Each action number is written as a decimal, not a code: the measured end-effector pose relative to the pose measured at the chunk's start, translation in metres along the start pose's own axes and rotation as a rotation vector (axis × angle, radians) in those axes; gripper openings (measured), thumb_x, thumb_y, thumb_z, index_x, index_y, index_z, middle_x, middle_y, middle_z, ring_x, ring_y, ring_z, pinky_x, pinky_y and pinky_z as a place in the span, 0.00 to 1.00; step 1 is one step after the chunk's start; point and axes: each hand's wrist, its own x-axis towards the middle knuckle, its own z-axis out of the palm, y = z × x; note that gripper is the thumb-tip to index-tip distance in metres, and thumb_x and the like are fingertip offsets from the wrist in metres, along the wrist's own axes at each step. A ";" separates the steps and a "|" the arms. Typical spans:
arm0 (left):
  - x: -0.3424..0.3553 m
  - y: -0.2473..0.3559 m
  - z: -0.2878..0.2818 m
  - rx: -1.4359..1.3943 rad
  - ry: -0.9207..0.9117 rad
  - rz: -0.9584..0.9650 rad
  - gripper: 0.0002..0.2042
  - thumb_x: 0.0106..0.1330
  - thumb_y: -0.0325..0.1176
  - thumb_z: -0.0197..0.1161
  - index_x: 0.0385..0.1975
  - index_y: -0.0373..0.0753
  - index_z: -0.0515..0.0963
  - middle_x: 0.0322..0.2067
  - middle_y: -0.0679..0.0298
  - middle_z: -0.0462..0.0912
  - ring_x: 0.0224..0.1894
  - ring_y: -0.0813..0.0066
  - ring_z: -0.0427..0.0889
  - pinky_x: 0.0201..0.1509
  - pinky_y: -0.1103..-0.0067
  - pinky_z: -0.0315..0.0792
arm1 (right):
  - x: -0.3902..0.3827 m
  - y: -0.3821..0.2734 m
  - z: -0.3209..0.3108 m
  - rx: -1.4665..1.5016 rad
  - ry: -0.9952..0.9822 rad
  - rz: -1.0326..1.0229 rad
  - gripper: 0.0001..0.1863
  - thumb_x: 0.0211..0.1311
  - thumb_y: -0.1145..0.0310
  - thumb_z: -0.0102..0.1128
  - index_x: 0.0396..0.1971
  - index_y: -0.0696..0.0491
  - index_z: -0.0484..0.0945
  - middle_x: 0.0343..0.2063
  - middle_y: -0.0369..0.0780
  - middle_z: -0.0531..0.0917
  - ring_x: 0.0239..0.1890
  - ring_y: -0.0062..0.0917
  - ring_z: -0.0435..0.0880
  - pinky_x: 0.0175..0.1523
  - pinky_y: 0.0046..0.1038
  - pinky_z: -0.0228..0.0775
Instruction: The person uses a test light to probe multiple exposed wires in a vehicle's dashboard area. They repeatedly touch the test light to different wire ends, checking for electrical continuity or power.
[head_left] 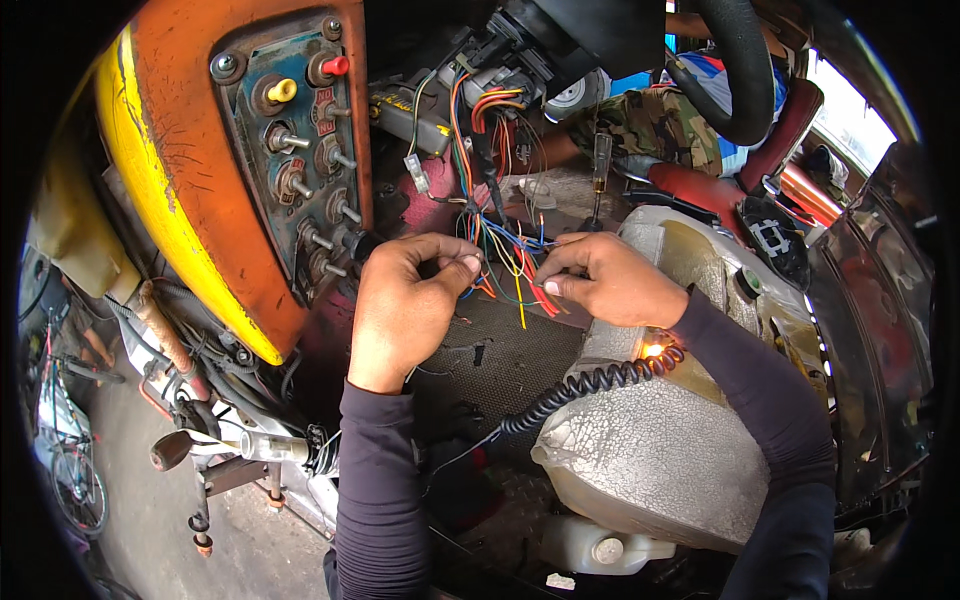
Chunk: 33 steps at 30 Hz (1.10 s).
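Loose multicoloured wires (pixel 520 300) hang in the middle from a harness (pixel 465 140) below a black housing (pixel 540 40). My left hand (pixel 405 310) pinches thin wire ends at the left of the bundle, beside the lower switches of a metal switch panel (pixel 290 175) set in an orange body panel (pixel 185 130). My right hand (pixel 615 285), also closed, grips wires at the right of the bundle. The exact wires between my fingertips are partly hidden. A glowing lamp (pixel 655 350) on a black coiled cord (pixel 545 400) lies just below my right wrist.
A steering wheel (pixel 745 110) curves at upper right, near another person's camouflage-clad leg (pixel 660 125). A screwdriver (pixel 600 160) stands behind the wires. A cracked silver seat (pixel 655 450) fills the lower right, above a plastic container (pixel 600 550). Levers (pixel 170 450) and a bicycle (pixel 75 470) are at left.
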 end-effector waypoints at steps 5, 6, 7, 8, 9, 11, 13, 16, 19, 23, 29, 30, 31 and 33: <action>0.001 0.003 0.000 -0.032 0.009 -0.017 0.07 0.67 0.24 0.67 0.38 0.28 0.87 0.26 0.66 0.85 0.30 0.83 0.78 0.37 0.80 0.72 | -0.001 0.003 0.000 0.012 -0.001 0.000 0.08 0.66 0.75 0.64 0.41 0.61 0.86 0.36 0.43 0.85 0.40 0.35 0.86 0.49 0.34 0.76; 0.001 0.002 0.000 -0.047 0.008 -0.011 0.07 0.67 0.24 0.67 0.38 0.28 0.87 0.25 0.66 0.84 0.29 0.83 0.77 0.37 0.80 0.72 | -0.001 0.003 0.000 0.009 0.003 -0.012 0.08 0.66 0.75 0.64 0.41 0.60 0.86 0.36 0.43 0.85 0.40 0.35 0.86 0.49 0.34 0.76; 0.001 0.002 0.000 -0.061 0.008 -0.015 0.07 0.67 0.24 0.67 0.38 0.28 0.87 0.25 0.67 0.84 0.29 0.83 0.77 0.36 0.80 0.72 | 0.000 0.004 0.001 0.026 0.004 -0.006 0.08 0.66 0.75 0.64 0.42 0.60 0.86 0.36 0.44 0.85 0.40 0.36 0.86 0.49 0.34 0.76; 0.001 0.001 0.000 -0.076 0.009 -0.019 0.06 0.68 0.24 0.67 0.38 0.28 0.87 0.25 0.67 0.84 0.29 0.83 0.77 0.36 0.80 0.72 | 0.000 0.004 0.001 0.042 0.005 0.001 0.08 0.66 0.75 0.65 0.42 0.60 0.87 0.36 0.44 0.85 0.40 0.36 0.86 0.49 0.34 0.76; 0.001 0.000 -0.001 -0.068 0.002 -0.008 0.07 0.69 0.25 0.67 0.40 0.29 0.87 0.25 0.69 0.83 0.28 0.84 0.75 0.34 0.81 0.70 | 0.000 0.004 0.002 0.037 0.002 0.016 0.08 0.66 0.75 0.65 0.42 0.60 0.87 0.36 0.44 0.85 0.40 0.36 0.86 0.49 0.34 0.76; 0.001 -0.002 -0.001 -0.054 -0.014 0.015 0.07 0.71 0.27 0.67 0.43 0.31 0.87 0.26 0.72 0.81 0.25 0.87 0.73 0.30 0.83 0.66 | 0.000 0.004 0.002 0.032 0.002 -0.004 0.08 0.66 0.75 0.65 0.42 0.60 0.87 0.35 0.44 0.84 0.40 0.35 0.86 0.48 0.34 0.75; 0.000 -0.004 -0.002 -0.059 -0.008 0.002 0.07 0.72 0.27 0.67 0.43 0.31 0.87 0.26 0.73 0.81 0.26 0.87 0.72 0.30 0.83 0.65 | 0.000 0.004 0.001 0.054 -0.021 0.048 0.08 0.68 0.75 0.66 0.43 0.61 0.87 0.36 0.42 0.85 0.41 0.30 0.84 0.54 0.32 0.73; 0.001 -0.005 -0.002 -0.065 -0.020 0.015 0.07 0.71 0.27 0.67 0.43 0.31 0.87 0.26 0.72 0.82 0.27 0.88 0.73 0.30 0.83 0.66 | -0.002 0.004 -0.001 0.142 -0.068 0.179 0.08 0.72 0.75 0.65 0.45 0.62 0.87 0.37 0.38 0.87 0.45 0.20 0.83 0.66 0.28 0.68; 0.001 -0.007 -0.001 -0.074 -0.028 0.027 0.07 0.71 0.26 0.67 0.43 0.30 0.87 0.28 0.71 0.83 0.28 0.87 0.73 0.31 0.83 0.67 | -0.001 0.003 -0.002 0.183 -0.082 0.187 0.09 0.72 0.76 0.65 0.47 0.62 0.86 0.38 0.36 0.87 0.43 0.17 0.83 0.63 0.25 0.70; 0.002 -0.009 0.000 -0.084 -0.038 0.047 0.07 0.72 0.26 0.67 0.44 0.30 0.87 0.30 0.70 0.85 0.29 0.87 0.74 0.33 0.83 0.68 | 0.001 0.001 -0.002 0.219 -0.089 0.186 0.09 0.72 0.76 0.65 0.48 0.62 0.86 0.37 0.35 0.87 0.42 0.16 0.83 0.63 0.25 0.71; 0.002 -0.007 -0.002 -0.089 -0.073 0.031 0.08 0.72 0.26 0.66 0.45 0.31 0.87 0.29 0.72 0.84 0.28 0.88 0.73 0.33 0.84 0.67 | -0.002 0.001 -0.004 0.061 -0.033 0.082 0.08 0.69 0.75 0.65 0.43 0.61 0.86 0.35 0.41 0.85 0.40 0.27 0.84 0.52 0.30 0.73; 0.002 -0.006 -0.002 -0.083 -0.082 0.030 0.08 0.72 0.26 0.66 0.45 0.31 0.87 0.29 0.73 0.84 0.28 0.88 0.73 0.33 0.85 0.67 | -0.003 0.001 -0.004 0.015 0.000 0.001 0.07 0.68 0.75 0.65 0.41 0.61 0.87 0.34 0.43 0.84 0.38 0.32 0.84 0.47 0.33 0.74; 0.002 -0.006 -0.002 -0.078 -0.089 0.027 0.08 0.72 0.26 0.66 0.45 0.31 0.87 0.29 0.73 0.83 0.28 0.88 0.73 0.33 0.85 0.67 | -0.003 0.002 -0.003 0.024 -0.002 0.037 0.07 0.68 0.74 0.65 0.41 0.61 0.87 0.34 0.43 0.84 0.38 0.32 0.84 0.47 0.33 0.74; 0.002 -0.006 0.000 -0.081 -0.099 0.033 0.07 0.72 0.25 0.66 0.45 0.30 0.86 0.29 0.72 0.83 0.28 0.88 0.73 0.33 0.84 0.67 | -0.002 0.003 -0.002 0.045 0.004 0.024 0.07 0.67 0.74 0.66 0.41 0.61 0.87 0.34 0.43 0.84 0.38 0.33 0.84 0.47 0.33 0.74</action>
